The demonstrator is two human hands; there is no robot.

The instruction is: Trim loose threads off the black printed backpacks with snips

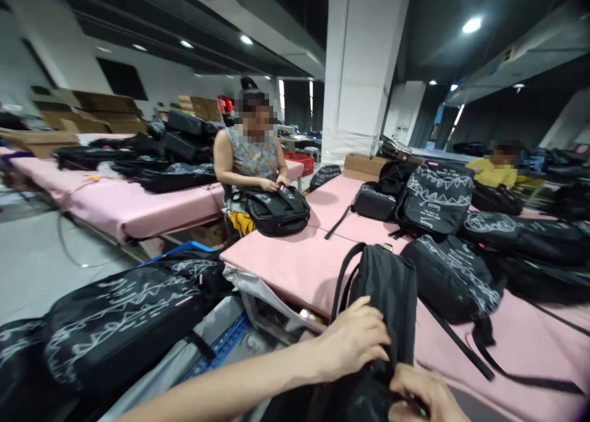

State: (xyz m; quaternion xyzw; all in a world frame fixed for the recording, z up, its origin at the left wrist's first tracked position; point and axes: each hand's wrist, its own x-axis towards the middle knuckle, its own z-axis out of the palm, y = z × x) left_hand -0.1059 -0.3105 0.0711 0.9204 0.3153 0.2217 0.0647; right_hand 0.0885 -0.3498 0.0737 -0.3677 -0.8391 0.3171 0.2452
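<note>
A black backpack stands side-on at the edge of a pink-covered table, its lower part coming toward me. My left hand lies across the bag's side, its fingers bent round a fold of the fabric. Lower down and to the right, my right hand is closed on the bag's edge; whether a zipper lies under those fingertips is hidden. A dark strap loops along the bag's left side.
Black backpacks with white zigzag prints crowd the table's right side, straps trailing. More printed bags lie at lower left over a blue crate. Across the table a person handles a black bag. A white pillar rises behind.
</note>
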